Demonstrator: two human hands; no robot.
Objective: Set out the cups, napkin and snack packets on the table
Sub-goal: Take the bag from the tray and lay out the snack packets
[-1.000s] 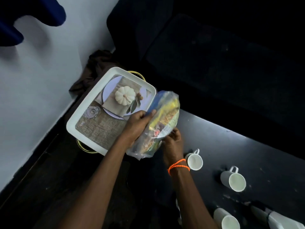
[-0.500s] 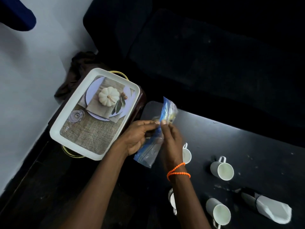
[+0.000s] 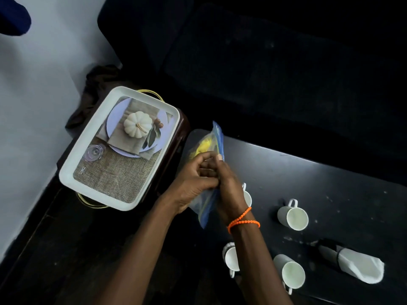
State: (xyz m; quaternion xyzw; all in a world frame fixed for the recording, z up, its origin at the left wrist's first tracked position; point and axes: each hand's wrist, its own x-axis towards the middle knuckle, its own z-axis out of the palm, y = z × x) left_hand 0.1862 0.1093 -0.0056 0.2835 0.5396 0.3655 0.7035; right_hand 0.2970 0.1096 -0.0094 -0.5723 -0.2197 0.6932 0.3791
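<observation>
While both of my hands are meeting over the near-left corner of the dark, matte worktop (image 3: 330,172), I am gripping a clear plastic zip bag with a blue seal strip and yellow snack packets inside (image 3: 208,148). My left hand (image 3: 193,183) is curling its fingers closed against the bag's left face. My right hand (image 3: 226,186), with a beaded orange bracelet (image 3: 242,221) on its wrist, is pinching the bag from the other side, thumb up at the blue strip. The bag is standing on edge between the two palms, its upper end poking out above my knuckles and its lower corner hanging below them, above the worktop's edge; whether it is touching the surface I cannot tell.

Four white ceramic cups are sitting on the worktop. One cup (image 3: 247,195) is lying just behind my right hand, mostly hidden by it. A second cup (image 3: 294,217) is resting further right, handle pointing away from me. A third cup (image 3: 231,258) is showing beside my right forearm, and a fourth cup (image 3: 290,272) is sitting just right of it. Beyond those, a rolled white napkin with a dark band around it (image 3: 356,264) is lying near the right end.

Left of the worktop, well apart from the cups, a white rectangular tray printed with a pale pumpkin on a plate (image 3: 88,150) is resting on a dark stand with yellow wire loops.
</observation>
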